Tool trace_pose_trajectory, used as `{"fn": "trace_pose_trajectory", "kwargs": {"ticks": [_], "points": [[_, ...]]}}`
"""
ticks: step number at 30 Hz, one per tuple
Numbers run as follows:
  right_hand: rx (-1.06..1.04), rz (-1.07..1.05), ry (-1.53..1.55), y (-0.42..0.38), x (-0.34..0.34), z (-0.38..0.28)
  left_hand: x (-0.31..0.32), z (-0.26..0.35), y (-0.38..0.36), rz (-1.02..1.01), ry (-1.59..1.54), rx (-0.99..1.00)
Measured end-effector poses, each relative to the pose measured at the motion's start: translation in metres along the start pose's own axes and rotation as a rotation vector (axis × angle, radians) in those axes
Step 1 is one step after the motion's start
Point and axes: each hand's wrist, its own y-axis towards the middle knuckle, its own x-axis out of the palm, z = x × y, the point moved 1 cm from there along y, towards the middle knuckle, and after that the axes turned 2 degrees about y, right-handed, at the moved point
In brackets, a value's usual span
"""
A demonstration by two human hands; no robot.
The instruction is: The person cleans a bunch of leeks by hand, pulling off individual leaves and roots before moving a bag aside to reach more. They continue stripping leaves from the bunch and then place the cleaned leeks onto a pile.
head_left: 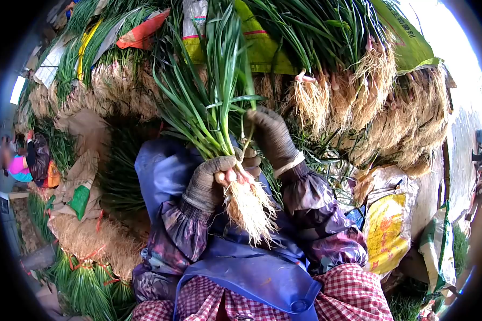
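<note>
Clutching the bunch by its bulbs in the left hand, above the apron, with fingers curled snugly round. Pinching a thin stalk narrowly in the right hand. Best to grip bulbs without crushing, and handle the stalk gently, sparing roots.

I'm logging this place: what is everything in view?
held bunch: one, green, pale roots, centre
heaped plants: many, green, top and left
tied bunches: several, green, red ties, lower left
sacks: several, yellow, white, green, top and right
sheet: one, orange, upper left
apron: one, blue, lap
checked cloth: one, red and white, bottom
other person: one, pink and blue, far left
left hand: one, brown glove, around held bunch
right hand: one, brown glove, centre
</note>
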Motion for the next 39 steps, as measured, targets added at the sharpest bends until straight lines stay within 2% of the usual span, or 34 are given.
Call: {"fn": "trace_pose_trajectory", "kwargs": {"ticks": [1,3,5,6,7,8,9,11,13,15,16,18,19,20,21,22,25,26,27,29,31,32,33,35,37,39], "points": [[0.006,0.181,-0.112,-0.004,-0.003,-0.007,0.003,-0.001,0.002,0.008,-0.039,0.014],[-0.067,0.317,-0.546,0.003,-0.032,-0.011,0.006,-0.004,0.002,0.027,-0.118,0.037],[-0.103,0.416,-0.635,0.006,-0.067,-0.004,0.008,-0.003,0.003,0.048,-0.130,0.038],[-0.169,0.366,-0.498,0.013,-0.106,0.012,0.008,-0.004,0.003,0.061,-0.137,0.038],[-0.213,0.314,-0.643,-0.001,-0.108,0.006,0.003,-0.004,-0.002,0.052,-0.093,0.027],[-0.136,0.362,-1.013,-0.014,-0.121,0.004,-0.005,0.000,-0.006,0.037,-0.046,0.021],[-0.060,0.398,-1.384,-0.024,-0.136,0.000,-0.007,-0.002,-0.004,-0.042,-0.128,0.048],[0.337,-0.056,-2.003,-0.045,-0.173,0.003,-0.006,-0.004,0.001,-0.212,-0.232,0.101],[0.587,-0.408,-2.134,-0.083,-0.144,-0.008,-0.008,-0.004,0.005,-0.256,-0.203,0.089],[0.758,-0.631,-2.317,-0.086,-0.174,0.020,-0.002,-0.005,0.002,-0.230,-0.217,0.100],[0.798,-0.519,-2.198,-0.082,-0.125,0.000,0.001,-0.004,0.001,-0.216,-0.219,0.107],[0.425,-0.186,-2.110,-0.043,-0.121,0.014,0.000,-0.005,0.002,-0.220,-0.213,0.103],[0.340,0.012,-2.116,-0.026,-0.085,0.006,0.001,-0.005,0.003,-0.223,-0.210,0.102],[0.047,0.139,-1.935,-0.013,-0.066,0.007,0.005,-0.006,0.003,-0.223,-0.217,0.124],[-0.049,0.269,-1.727,0.007,-0.059,0.014,0.004,-0.006,0.004,-0.224,-0.212,0.126],[-0.348,0.332,-1.557,0.028,-0.063,0.032,0.000,-0.007,0.005,-0.224,-0.205,0.128],[-0.181,0.261,-1.114,0.094,-0.097,0.068,0.002,-0.006,0.001,-0.150,-0.208,0.138],[-0.054,0.307,-0.841,0.082,-0.071,0.049,-0.002,-0.006,0.000,-0.094,-0.187,0.145],[-0.192,0.299,-0.757,0.064,-0.053,0.029,-0.005,-0.006,0.000,-0.037,-0.173,0.157],[-0.113,0.313,-0.806,0.035,-0.036,-0.009,-0.002,-0.004,-0.003,-0.035,-0.185,0.156],[-0.205,0.212,-0.696,0.014,-0.032,-0.022,0.007,-0.007,0.000,0.026,-0.112,0.226],[-0.201,0.165,-0.662,0.005,-0.027,-0.027,-0.012,-0.011,-0.001,0.119,-0.060,0.102],[-0.199,0.106,-0.628,-0.003,-0.018,-0.029,-0.005,-0.008,0.000,0.124,0.010,0.095],[-0.223,0.017,-0.929,-0.022,0.006,-0.032,0.013,-0.010,0.001,0.193,0.090,0.150],[-0.607,-0.086,-1.403,-0.029,0.023,-0.023,0.004,-0.018,0.008,0.057,-0.008,0.110],[-0.679,-0.028,-1.524,-0.037,0.045,-0.026,0.004,-0.017,0.005,0.036,-0.040,0.077]]}}
